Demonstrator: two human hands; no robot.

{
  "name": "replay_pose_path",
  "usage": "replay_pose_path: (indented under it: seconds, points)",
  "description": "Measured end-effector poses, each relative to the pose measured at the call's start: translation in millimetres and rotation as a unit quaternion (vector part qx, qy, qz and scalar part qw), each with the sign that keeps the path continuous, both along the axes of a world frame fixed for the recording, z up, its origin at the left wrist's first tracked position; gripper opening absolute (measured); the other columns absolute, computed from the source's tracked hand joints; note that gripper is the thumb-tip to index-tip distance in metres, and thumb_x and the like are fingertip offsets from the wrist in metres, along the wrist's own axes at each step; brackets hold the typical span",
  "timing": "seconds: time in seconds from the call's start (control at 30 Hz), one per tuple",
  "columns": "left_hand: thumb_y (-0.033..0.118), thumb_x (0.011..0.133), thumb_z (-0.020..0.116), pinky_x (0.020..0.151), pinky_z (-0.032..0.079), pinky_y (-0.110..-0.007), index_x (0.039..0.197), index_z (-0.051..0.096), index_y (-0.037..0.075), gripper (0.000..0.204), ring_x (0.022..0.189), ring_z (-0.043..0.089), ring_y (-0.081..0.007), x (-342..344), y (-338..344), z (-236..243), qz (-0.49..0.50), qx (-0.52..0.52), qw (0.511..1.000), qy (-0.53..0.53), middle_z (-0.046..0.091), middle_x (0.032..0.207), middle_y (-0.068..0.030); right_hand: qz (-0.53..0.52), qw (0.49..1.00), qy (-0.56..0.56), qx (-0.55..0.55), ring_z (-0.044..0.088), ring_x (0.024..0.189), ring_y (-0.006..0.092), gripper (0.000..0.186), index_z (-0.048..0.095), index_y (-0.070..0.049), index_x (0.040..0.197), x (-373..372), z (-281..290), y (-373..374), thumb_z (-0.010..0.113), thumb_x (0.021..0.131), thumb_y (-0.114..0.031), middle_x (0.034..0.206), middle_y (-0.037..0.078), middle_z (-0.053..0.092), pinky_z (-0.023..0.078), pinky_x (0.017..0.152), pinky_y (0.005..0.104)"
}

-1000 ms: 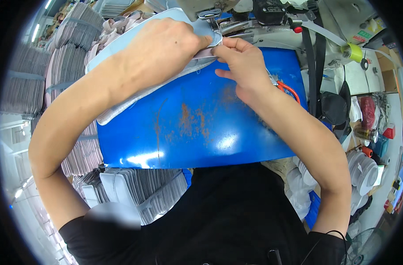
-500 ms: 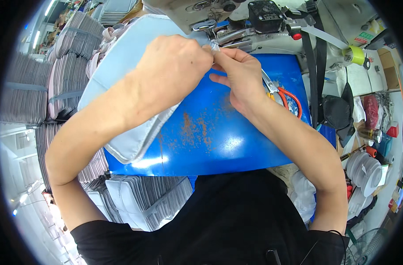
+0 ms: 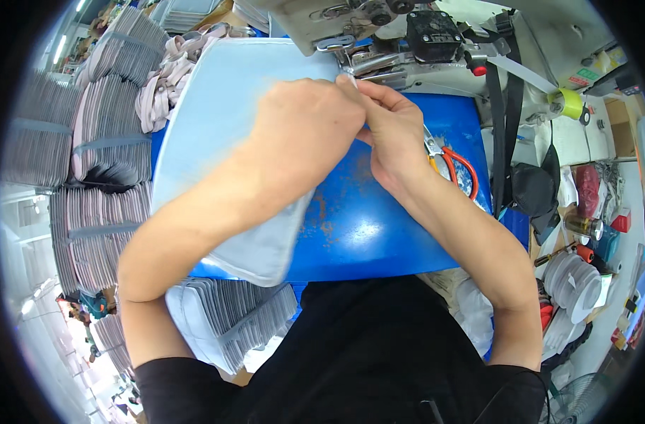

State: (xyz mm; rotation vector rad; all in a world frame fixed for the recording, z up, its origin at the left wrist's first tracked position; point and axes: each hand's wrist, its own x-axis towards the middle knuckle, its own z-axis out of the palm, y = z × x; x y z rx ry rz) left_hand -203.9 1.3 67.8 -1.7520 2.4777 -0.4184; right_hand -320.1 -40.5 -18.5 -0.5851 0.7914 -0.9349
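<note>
A light blue padded panel (image 3: 216, 99) with pale bound edges lies on the blue work surface (image 3: 379, 240), beneath my left forearm. My left hand (image 3: 312, 116) is closed, knuckles up, above the panel's right part; its fingertips are hidden where they meet the other hand. My right hand (image 3: 394, 127) pinches thumb against forefinger on a small whitish strip (image 3: 352, 80), mostly covered by the fingers. Both hands meet just in front of the sewing machine's presser foot (image 3: 345, 60). Scissors (image 3: 464, 169) with red-orange handles lie beside my right wrist.
The sewing machine (image 3: 435, 39) spans the far side. Tied stacks of grey panels (image 3: 110, 152) stand at left, with loose pale straps (image 3: 163, 88) alongside. Another bundle (image 3: 223, 318) sits below the near edge. White reels (image 3: 573, 283) and a yellow-green tape roll (image 3: 566, 97) are at right.
The panel has shifted right and toward me, turning somewhat. My left hand and forearm have moved right and slightly nearer, while the right hand stays close to the machine. The view has also shifted a little.
</note>
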Motion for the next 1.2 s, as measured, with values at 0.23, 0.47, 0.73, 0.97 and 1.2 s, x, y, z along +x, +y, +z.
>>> replay_pose_path:
  seconds: [0.23,0.47,0.73,0.97,1.2]
  points:
    - [0.007,0.085,0.061,0.059,0.056,-0.049,0.100,0.060,0.001,0.016,0.069,0.073,-0.0375,-31,-7,-42,0.106,-0.065,0.970,0.209,0.071,0.074,-0.0189,-0.001,0.999,-0.046,-0.026,0.068,0.082,0.0122,0.024,0.069,0.004,0.111,-13,-29,-9,0.076,0.094,-0.011,0.098,0.008,0.074,0.054,0.071,0.0273]
    - [0.008,0.092,0.067,0.080,0.055,-0.042,0.130,0.058,0.005,0.039,0.098,0.070,-0.0302,10,23,-78,0.106,-0.148,0.898,0.401,0.069,0.111,-0.0192,0.045,0.919,0.245,-0.307,0.059,0.070,0.0082,0.031,0.067,0.001,0.116,-37,-13,7,0.076,0.094,-0.020,0.082,0.001,0.067,0.048,0.064,0.0259]
    - [0.021,0.101,0.068,0.109,0.044,-0.035,0.147,0.050,-0.002,0.055,0.126,0.059,-0.0218,78,136,-128,0.329,-0.052,0.516,0.789,0.063,0.137,-0.0136,0.088,0.974,0.006,-0.208,0.066,0.084,0.0096,0.035,0.063,0.002,0.132,-37,-32,25,0.063,0.104,-0.019,0.099,0.005,0.073,0.054,0.076,0.0270]
    - [0.015,0.103,0.061,0.108,0.043,-0.031,0.145,0.053,-0.003,0.046,0.122,0.059,-0.0160,82,134,-95,0.243,-0.123,0.583,0.765,0.063,0.137,-0.0110,0.093,0.986,-0.118,-0.074,0.067,0.100,0.0114,0.037,0.062,0.002,0.136,-28,-27,17,0.060,0.106,-0.020,0.117,0.008,0.071,0.055,0.089,0.0293]
    - [0.016,0.103,0.063,0.104,0.046,-0.030,0.143,0.057,-0.002,0.044,0.116,0.063,-0.0154,108,105,-74,0.219,-0.108,0.612,0.753,0.068,0.130,-0.0106,0.083,0.984,-0.037,-0.155,0.064,0.086,0.0064,0.031,0.066,-0.003,0.127,-23,-36,-8,0.060,0.107,-0.026,0.101,0.001,0.070,0.052,0.078,0.0230]
